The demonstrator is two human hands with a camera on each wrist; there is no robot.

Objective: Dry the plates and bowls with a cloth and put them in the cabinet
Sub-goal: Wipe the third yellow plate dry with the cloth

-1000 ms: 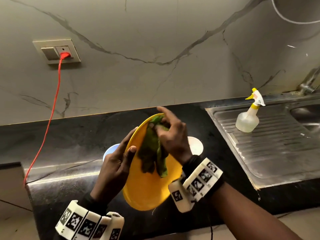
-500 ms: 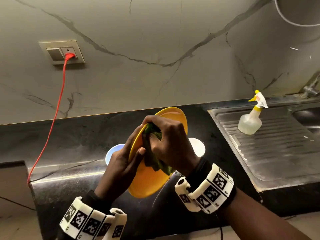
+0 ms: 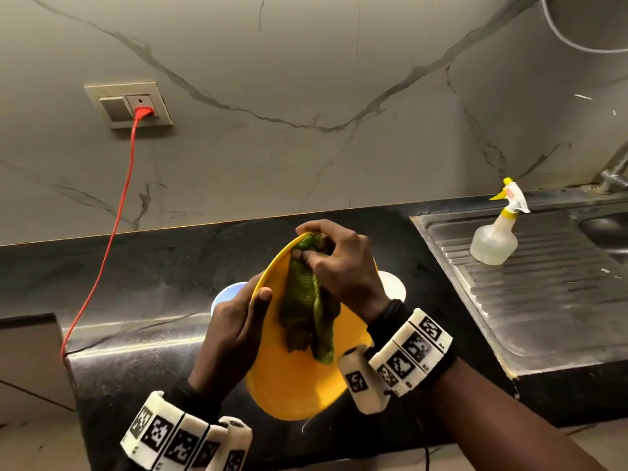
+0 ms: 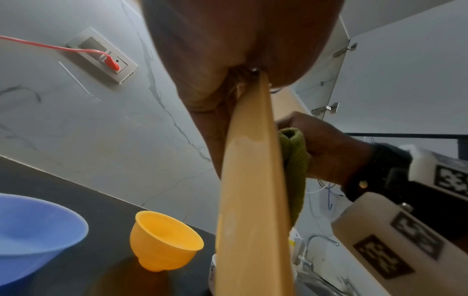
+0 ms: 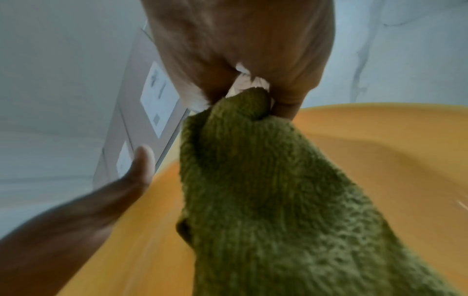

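**Wiping the plate at its top rim**

While the left hand (image 3: 234,331) is gripping the plate (image 3: 299,385) at about 9 o'clock on its rim, thumb lying on the inner face and fingers curled behind, the dish is standing tilted on edge above the counter (image 3: 136,277), not resting on it. The right hand (image 3: 343,266) is bunching the cloth (image 3: 306,314) in curled fingers and pressing it near 12 o'clock, with the loose tail hanging down the middle. To do this well, the left hand should probably be turning the plate in small steps so the cloth is reaching every part of the rim, then the back. A blue bowl (image 4: 33,230) and a yellow cup (image 4: 164,242) are waiting on the counter beyond; farther right, a spray bottle (image 3: 496,239) is standing on the sink's drainboard (image 3: 543,300).
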